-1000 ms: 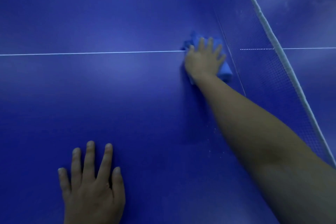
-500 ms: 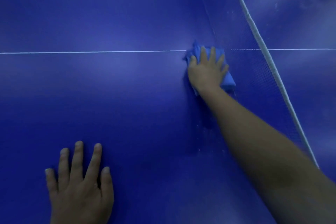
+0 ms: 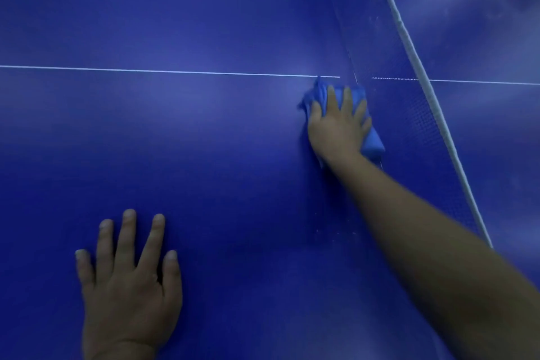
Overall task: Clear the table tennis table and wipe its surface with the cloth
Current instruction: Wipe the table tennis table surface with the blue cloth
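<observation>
Two hands work here: our left hand [image 3: 128, 286] lies flat with fingers spread on the bare blue table [image 3: 219, 155], and up to its right our right hand [image 3: 339, 123] presses with straight fingers on the one folded blue cloth [image 3: 372, 143], just below the white centre line [image 3: 175, 71]. Right of that hand stands the single net [image 3: 420, 114], its foot almost touching the cloth. We judge clearing done, since nothing loose shows, and wiping underway, with pale specks near our forearm and beyond the net left.
</observation>
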Demonstrator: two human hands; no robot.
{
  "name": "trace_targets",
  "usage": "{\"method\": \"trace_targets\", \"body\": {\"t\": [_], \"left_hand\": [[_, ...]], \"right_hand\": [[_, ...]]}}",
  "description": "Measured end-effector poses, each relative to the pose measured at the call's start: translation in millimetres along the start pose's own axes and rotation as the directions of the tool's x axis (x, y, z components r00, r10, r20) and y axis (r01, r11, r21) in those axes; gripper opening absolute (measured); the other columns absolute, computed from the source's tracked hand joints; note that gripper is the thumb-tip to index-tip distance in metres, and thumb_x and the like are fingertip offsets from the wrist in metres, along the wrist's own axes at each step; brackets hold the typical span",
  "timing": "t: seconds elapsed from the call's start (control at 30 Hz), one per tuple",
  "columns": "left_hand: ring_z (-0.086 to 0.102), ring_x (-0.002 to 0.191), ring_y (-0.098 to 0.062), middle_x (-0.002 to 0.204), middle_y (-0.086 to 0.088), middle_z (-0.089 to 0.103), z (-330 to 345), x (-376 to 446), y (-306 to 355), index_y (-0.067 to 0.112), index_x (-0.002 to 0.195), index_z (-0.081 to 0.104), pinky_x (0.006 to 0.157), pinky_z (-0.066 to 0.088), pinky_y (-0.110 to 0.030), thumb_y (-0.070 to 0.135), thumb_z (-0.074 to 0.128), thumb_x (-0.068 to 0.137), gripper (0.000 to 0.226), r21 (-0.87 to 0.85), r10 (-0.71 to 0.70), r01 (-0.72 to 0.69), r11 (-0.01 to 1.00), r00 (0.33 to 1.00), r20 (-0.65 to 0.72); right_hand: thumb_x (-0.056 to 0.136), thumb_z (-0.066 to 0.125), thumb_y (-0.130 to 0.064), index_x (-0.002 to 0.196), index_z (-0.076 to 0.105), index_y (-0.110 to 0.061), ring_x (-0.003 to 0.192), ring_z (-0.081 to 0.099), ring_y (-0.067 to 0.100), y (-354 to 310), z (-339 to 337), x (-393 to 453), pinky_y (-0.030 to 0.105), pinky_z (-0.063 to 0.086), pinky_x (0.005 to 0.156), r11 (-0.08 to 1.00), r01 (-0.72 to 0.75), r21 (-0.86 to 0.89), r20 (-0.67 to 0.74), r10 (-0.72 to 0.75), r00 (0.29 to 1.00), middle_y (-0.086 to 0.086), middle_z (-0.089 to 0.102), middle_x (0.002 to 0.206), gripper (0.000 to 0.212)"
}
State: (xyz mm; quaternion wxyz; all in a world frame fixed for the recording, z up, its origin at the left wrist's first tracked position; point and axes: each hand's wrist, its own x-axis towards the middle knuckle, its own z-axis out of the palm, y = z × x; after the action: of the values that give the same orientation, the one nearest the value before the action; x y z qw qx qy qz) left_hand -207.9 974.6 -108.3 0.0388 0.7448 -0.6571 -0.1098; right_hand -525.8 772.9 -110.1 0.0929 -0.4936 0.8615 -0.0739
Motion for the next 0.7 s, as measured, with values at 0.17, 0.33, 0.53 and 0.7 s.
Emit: {"method": "trace_targets", "body": {"t": [0.17, 0.33, 0.53, 0.7], "left_hand": [[0.021, 0.147, -0.038, 0.157, -0.013, 0.035, -2, -1, 2, 0.022, 0.146, 0.047, 0.119, -0.010, -0.041, 0.049, 0.029, 0.093, 0.062, -0.012, -0.001, 0.001, 1.000, 1.000, 0.003], [0.019, 0.148, -0.035, 0.158, -0.012, 0.033, -1, -2, 1, 0.024, 0.148, 0.043, 0.119, -0.012, -0.040, 0.049, 0.029, 0.094, 0.062, -0.002, 0.012, -0.012, 1.000, 1.000, 0.011], [0.012, 0.151, -0.031, 0.161, -0.009, 0.027, 0, -4, -2, 0.026, 0.152, 0.034, 0.120, -0.010, -0.042, 0.050, 0.026, 0.096, 0.061, 0.004, 0.027, -0.027, 1.000, 0.999, 0.018], [0.010, 0.151, -0.030, 0.161, -0.009, 0.027, -1, -3, -2, 0.026, 0.152, 0.035, 0.120, -0.013, -0.041, 0.050, 0.026, 0.096, 0.062, -0.003, 0.013, -0.013, 1.000, 0.999, 0.034]], "right_hand": [[0.102, 0.032, -0.051, 0.157, 0.017, -0.034, 0.153, -0.003, 0.030, 57, -2, -151, 0.052, 0.001, 0.122, 0.993, 0.095, -0.076, -0.004, -0.096, 0.995, -0.002, 0.003, 0.167, 0.060], [0.104, 0.032, -0.047, 0.156, 0.027, -0.031, 0.153, 0.007, 0.027, 17, -2, -16, 0.050, 0.008, 0.122, 0.974, 0.207, -0.088, -0.020, -0.209, 0.978, -0.004, 0.016, 0.166, 0.054], [0.095, 0.021, -0.052, 0.152, 0.038, -0.025, 0.150, 0.019, 0.035, -19, 1, 14, 0.059, 0.020, 0.117, 0.751, 0.641, -0.156, 0.135, -0.627, 0.767, 0.002, 0.026, 0.163, 0.065], [0.099, 0.041, -0.049, 0.151, 0.041, -0.031, 0.152, 0.012, 0.035, 75, -13, -151, 0.059, 0.011, 0.120, 0.146, 0.989, 0.017, 0.333, -0.934, 0.132, 0.000, 0.026, 0.163, 0.055]]}}
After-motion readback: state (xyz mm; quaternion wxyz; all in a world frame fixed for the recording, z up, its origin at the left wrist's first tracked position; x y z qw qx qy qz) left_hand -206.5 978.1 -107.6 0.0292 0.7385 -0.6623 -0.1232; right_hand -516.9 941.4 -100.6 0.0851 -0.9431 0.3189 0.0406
